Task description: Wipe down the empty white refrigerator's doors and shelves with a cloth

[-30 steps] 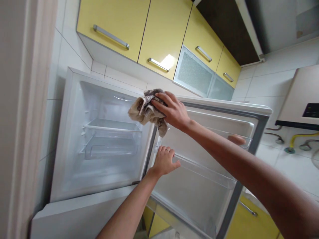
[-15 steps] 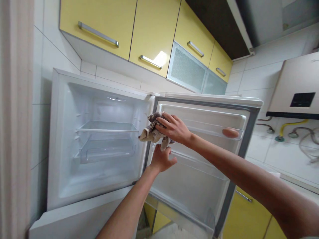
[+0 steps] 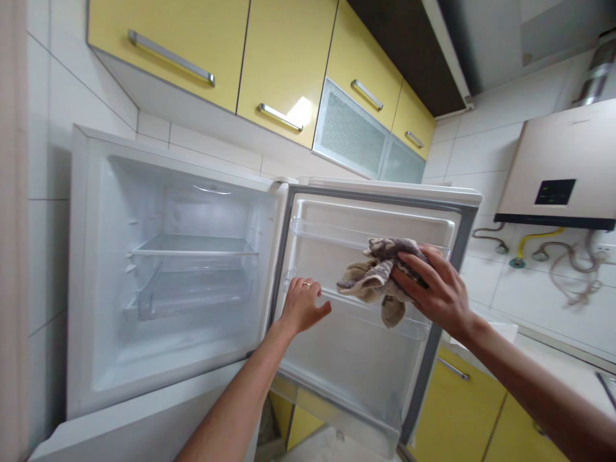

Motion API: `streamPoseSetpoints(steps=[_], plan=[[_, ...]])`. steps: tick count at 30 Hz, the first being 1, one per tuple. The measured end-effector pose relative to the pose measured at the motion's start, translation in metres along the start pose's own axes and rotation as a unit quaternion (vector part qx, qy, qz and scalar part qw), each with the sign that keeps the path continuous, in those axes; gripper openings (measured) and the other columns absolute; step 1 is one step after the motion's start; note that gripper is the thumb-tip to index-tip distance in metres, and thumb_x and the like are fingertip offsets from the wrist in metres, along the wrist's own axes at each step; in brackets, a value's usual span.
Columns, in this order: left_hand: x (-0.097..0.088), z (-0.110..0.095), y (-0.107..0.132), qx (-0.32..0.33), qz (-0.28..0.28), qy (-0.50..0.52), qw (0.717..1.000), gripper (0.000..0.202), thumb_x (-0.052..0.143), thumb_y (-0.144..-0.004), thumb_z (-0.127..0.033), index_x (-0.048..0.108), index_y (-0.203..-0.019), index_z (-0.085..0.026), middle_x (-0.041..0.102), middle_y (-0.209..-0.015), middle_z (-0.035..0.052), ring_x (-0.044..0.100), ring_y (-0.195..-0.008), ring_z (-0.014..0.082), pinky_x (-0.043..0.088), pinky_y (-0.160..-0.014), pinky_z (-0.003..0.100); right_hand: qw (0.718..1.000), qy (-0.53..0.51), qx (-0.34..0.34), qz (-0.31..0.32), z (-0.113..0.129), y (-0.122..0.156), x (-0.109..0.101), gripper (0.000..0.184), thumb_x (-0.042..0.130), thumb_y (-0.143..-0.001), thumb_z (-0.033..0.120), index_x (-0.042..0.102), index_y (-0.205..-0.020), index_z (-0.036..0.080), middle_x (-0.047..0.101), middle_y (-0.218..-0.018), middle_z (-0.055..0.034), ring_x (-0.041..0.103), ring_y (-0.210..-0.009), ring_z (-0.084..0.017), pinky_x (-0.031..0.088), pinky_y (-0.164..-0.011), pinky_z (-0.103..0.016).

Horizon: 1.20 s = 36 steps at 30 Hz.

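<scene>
A small white fridge (image 3: 81,269) stands open, its door (image 3: 455,218) swung out to the right. My right hand (image 3: 436,292) is closed on a crumpled grey-brown cloth (image 3: 373,273) and presses it against the inner side of the door, over the clear door shelves (image 3: 337,234). My left hand (image 3: 301,305) grips the hinge-side edge of the lower door shelf, fingers curled over it, a ring on one finger. Inside the compartment sit a clear shelf (image 3: 192,245) and a clear drawer (image 3: 192,292), both with nothing on them.
Yellow wall cupboards (image 3: 283,58) with metal handles hang above the fridge. A beige water heater (image 3: 563,173) with pipes and hoses is on the tiled wall at right. Yellow base cabinets (image 3: 462,410) and a white counter (image 3: 553,366) lie below it.
My right hand has carried the cloth from the door's top hinge corner down and then right across the inner door. My left hand has kept its hold on the door shelf.
</scene>
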<state>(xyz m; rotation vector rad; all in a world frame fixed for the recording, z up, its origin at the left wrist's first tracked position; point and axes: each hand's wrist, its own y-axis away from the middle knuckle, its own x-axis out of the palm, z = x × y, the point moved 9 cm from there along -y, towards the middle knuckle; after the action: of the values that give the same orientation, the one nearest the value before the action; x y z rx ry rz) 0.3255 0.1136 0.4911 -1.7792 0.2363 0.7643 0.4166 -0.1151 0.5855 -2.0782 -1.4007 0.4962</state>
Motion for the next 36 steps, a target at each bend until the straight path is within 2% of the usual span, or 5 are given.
streamPoseSetpoints(steps=[7, 18, 24, 30, 36], plan=[[-0.001, -0.001, 0.0, -0.001, -0.012, 0.008, 1.0, 0.021, 0.069, -0.083, -0.041, 0.066, -0.087, -0.02, 0.067, -0.094, 0.0068, 0.058, -0.1, 0.0269, 0.041, -0.1, 0.042, 0.996, 0.025, 0.079, -0.038, -0.037, 0.067, -0.031, 0.032, 0.074, -0.082, 0.012, 0.072, -0.111, 0.027, 0.067, -0.132, -0.0108, 0.053, -0.135, -0.035, 0.054, -0.104, -0.045], [0.001, -0.004, -0.002, -0.005, -0.004, -0.003, 1.0, 0.021, 0.069, -0.085, -0.041, 0.066, -0.088, -0.02, 0.068, -0.097, 0.0072, 0.058, -0.102, 0.027, 0.04, -0.101, 0.043, 0.955, 0.001, 0.287, 0.068, -0.096, 0.104, 0.0, 0.026, 0.064, -0.081, 0.011, 0.074, -0.103, 0.02, 0.067, -0.129, -0.0139, 0.062, -0.123, -0.033, 0.053, -0.099, -0.041], [0.005, -0.005, -0.004, 0.0, -0.004, -0.019, 1.0, 0.024, 0.068, -0.085, -0.043, 0.067, -0.09, -0.02, 0.068, -0.096, 0.0076, 0.058, -0.102, 0.0275, 0.04, -0.099, 0.043, 0.942, -0.014, 0.301, 0.147, -0.102, 0.123, 0.007, 0.033, 0.058, -0.082, 0.013, 0.073, -0.111, 0.021, 0.069, -0.126, -0.0114, 0.067, -0.11, -0.027, 0.055, -0.089, -0.034], [0.007, -0.006, -0.003, 0.028, 0.011, -0.043, 0.999, 0.025, 0.051, -0.1, -0.039, 0.067, -0.094, -0.02, 0.069, -0.098, 0.0077, 0.059, -0.101, 0.0256, 0.039, -0.097, 0.042, 0.96, -0.058, 0.267, 0.058, -0.083, 0.116, -0.027, 0.046, 0.059, -0.083, 0.016, 0.065, -0.128, 0.021, 0.067, -0.129, -0.0137, 0.067, -0.115, -0.03, 0.056, -0.095, -0.041], [0.006, -0.004, -0.002, 0.02, 0.015, -0.055, 0.998, 0.029, 0.05, -0.101, -0.041, 0.066, -0.093, -0.019, 0.069, -0.099, 0.0085, 0.06, -0.101, 0.026, 0.04, -0.096, 0.042, 0.965, -0.105, 0.24, 0.017, -0.046, 0.07, -0.071, 0.069, 0.064, -0.088, 0.016, 0.049, -0.15, 0.041, 0.06, -0.143, -0.0081, 0.06, -0.13, -0.032, 0.05, -0.11, -0.05]])
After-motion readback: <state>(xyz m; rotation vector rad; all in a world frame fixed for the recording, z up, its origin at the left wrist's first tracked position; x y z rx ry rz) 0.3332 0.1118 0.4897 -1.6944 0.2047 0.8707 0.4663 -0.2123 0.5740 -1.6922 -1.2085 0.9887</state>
